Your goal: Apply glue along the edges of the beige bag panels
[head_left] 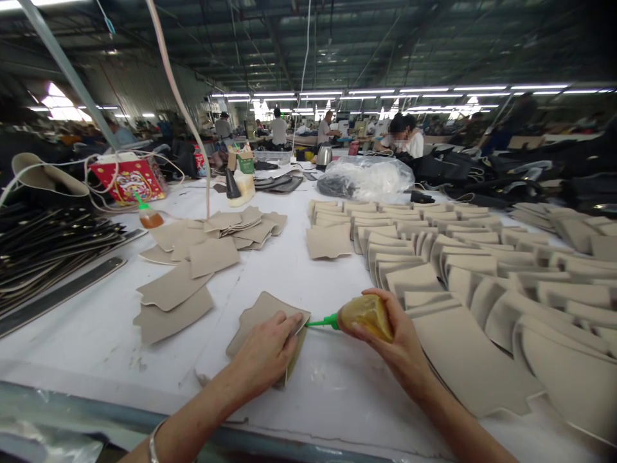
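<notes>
My left hand (267, 352) lies on a beige cut piece (258, 312) near the front of the white table (299, 276), fingers curled over its right edge and pressing it down. My right hand (385, 331) is wrapped round a yellow glue bottle (367, 315). Its green nozzle (322, 322) points left and touches the edge of the piece by my left fingertips.
Rows of overlapping beige pieces (457, 257) cover the right half. Loose beige pieces (193, 257) lie at the left centre, black strips (43, 244) at far left. A second glue bottle (149, 217), a clear plastic bag (366, 177) and workers stand behind.
</notes>
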Demonstrator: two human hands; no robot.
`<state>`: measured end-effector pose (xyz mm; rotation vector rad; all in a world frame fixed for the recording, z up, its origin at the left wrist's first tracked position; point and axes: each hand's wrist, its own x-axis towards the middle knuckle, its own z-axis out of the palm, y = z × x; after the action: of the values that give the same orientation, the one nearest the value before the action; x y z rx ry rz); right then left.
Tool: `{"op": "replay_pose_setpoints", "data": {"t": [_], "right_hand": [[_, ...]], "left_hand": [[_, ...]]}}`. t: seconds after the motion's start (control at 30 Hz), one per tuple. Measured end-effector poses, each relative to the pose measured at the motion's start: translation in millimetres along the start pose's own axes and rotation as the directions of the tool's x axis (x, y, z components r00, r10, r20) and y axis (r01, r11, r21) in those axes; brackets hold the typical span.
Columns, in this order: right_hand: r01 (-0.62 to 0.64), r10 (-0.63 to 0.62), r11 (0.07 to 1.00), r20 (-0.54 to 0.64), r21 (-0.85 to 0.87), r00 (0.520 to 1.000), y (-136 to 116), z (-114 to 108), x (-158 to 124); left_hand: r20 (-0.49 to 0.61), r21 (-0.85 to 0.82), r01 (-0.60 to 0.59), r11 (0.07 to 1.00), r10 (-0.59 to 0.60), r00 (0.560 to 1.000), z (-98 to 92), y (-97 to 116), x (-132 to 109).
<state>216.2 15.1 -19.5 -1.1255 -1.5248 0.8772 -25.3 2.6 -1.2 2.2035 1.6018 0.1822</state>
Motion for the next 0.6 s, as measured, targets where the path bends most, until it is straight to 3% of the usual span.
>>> {"op": "replay_pose_setpoints", "data": {"t": [0.1, 0.27, 0.47, 0.6], "right_hand": [[0.02, -0.02, 1.0, 0.018, -0.011, 1.0, -1.9, -1.2, -1.5], [-0.071, 0.05, 0.991, 0.184, 0.11, 0.982, -7.2, -2.1, -6.4], [0.005, -0.005, 1.0, 0.053, -0.001, 0.999, -0.6, -5.1, 4.6], [-0.017, 0.012, 0.999, 0.118, 0.04, 0.993, -4.2, -3.7, -4.9]], "left_hand": [[-0.004, -0.006, -0.015, 1.0, 0.015, 1.0, 1.2, -1.4, 2.4], [-0.002, -0.022, -0.01, 1.0, 0.01, 1.0, 1.2, -1.0, 3.5], [0.0, -0.019, -0.006, 1.0, 0.006, 1.0, 1.8, -1.5, 4.0], [-0.011, -0.033, -0.021, 0.999, 0.021, 1.0, 4.1, -2.7, 3.9]]}}
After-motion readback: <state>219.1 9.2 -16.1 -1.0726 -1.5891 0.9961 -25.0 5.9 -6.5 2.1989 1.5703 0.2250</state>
